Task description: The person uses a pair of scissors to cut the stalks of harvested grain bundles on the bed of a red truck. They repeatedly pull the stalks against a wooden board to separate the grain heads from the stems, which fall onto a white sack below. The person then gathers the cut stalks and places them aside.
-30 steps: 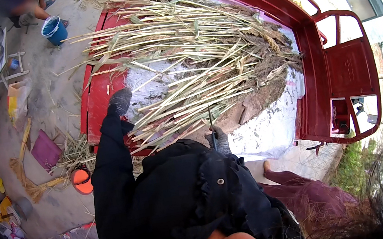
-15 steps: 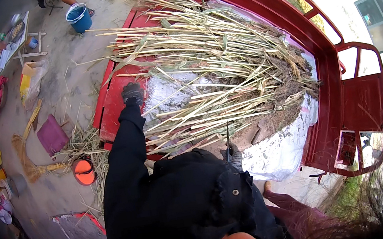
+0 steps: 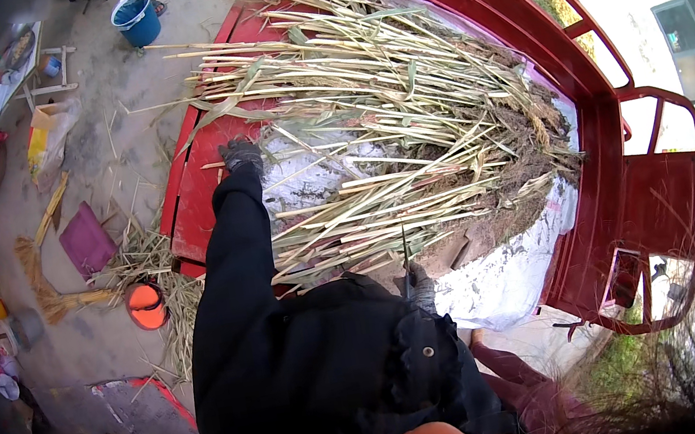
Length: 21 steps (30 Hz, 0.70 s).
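Much of the lower centre of the frame is filled by the person's black jacket, which hides the right forearm. The right hand (image 3: 419, 283), gloved and small at centre, seems closed around a thin dark blade or stalk standing upright, though the grip is hard to make out. The left hand (image 3: 241, 155), in a dark glove, rests at the edge of the single big heap of pale dry cane stalks (image 3: 387, 120), whether grasping cannot be told. The heap lies in one red metal cart bed (image 3: 516, 18), upper centre. One blue bucket (image 3: 136, 19) stands upper left; one orange bowl (image 3: 146, 305) sits left of centre.
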{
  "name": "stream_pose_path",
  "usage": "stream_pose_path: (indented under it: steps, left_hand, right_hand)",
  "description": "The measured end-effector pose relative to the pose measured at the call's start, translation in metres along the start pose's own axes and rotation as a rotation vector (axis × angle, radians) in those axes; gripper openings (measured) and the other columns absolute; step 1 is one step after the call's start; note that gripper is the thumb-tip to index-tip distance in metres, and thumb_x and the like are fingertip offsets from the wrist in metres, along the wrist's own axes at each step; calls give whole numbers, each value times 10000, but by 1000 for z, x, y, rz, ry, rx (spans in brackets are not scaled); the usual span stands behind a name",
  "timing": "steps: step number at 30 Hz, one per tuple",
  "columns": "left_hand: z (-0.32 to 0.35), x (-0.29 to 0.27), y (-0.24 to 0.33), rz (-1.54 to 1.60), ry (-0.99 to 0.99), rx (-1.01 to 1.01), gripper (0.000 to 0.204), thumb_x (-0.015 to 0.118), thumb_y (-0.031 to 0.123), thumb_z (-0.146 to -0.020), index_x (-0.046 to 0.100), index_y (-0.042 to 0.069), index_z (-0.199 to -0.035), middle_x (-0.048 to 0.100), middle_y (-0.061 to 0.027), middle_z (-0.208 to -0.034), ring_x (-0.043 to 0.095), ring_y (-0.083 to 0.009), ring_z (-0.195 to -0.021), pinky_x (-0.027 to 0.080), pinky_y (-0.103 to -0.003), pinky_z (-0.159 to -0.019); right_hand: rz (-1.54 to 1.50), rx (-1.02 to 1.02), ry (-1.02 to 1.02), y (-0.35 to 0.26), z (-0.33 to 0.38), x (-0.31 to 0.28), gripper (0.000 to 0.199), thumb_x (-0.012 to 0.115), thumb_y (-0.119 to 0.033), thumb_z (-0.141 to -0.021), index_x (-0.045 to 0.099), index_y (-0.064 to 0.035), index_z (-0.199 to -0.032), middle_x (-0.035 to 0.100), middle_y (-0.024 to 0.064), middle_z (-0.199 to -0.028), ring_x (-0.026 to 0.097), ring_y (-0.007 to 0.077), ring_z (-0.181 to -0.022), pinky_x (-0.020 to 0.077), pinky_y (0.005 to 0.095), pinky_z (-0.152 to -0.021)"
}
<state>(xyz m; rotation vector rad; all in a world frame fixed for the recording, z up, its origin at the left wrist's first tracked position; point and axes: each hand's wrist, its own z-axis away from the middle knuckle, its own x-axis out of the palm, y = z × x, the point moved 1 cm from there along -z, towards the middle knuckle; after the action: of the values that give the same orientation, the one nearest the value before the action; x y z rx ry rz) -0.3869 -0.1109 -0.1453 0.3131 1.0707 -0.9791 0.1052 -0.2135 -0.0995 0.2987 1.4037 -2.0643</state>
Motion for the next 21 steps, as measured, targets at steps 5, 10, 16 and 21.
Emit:
stream_pose_path:
  steps: [5,10,16,21]
  left_hand:
    - [45,-19,-89,81,11,91,238,528,287,-771,607,161,-956,582,-79,-994,546,-267,-912,343,-548,-842]
    - [65,2,-161,477,107,483,229,686,233,-649,603,82,-800,585,-134,-776,562,-263,-715,432,-378,-627]
    - [145,-45,-162,1092,9,529,141,653,151,-689,596,25,-715,550,-109,-582,534,-207,-546,421,-323,-533]
    - [182,-53,-154,1397,-222,610,121,584,88,-747,578,-19,-690,536,-69,-545,516,-136,-501,403,-292,-500]
  right_hand:
    - [14,-65,12,-37,3,0,433,712,-126,-671,510,-12,-1037,559,29,-675,504,95,-608,448,251,-598]
    - [-27,-241,-213,-91,-4,12,406,677,-121,-704,503,-17,-1055,504,5,-673,444,72,-586,400,220,-538]
    - [110,-510,-677,-175,1,75,440,638,-211,-749,454,-17,-1098,532,100,-811,509,183,-732,426,289,-651]
    - [262,-698,-717,-231,32,114,448,621,-272,-754,455,12,-1057,540,201,-886,543,330,-822,434,368,-701]
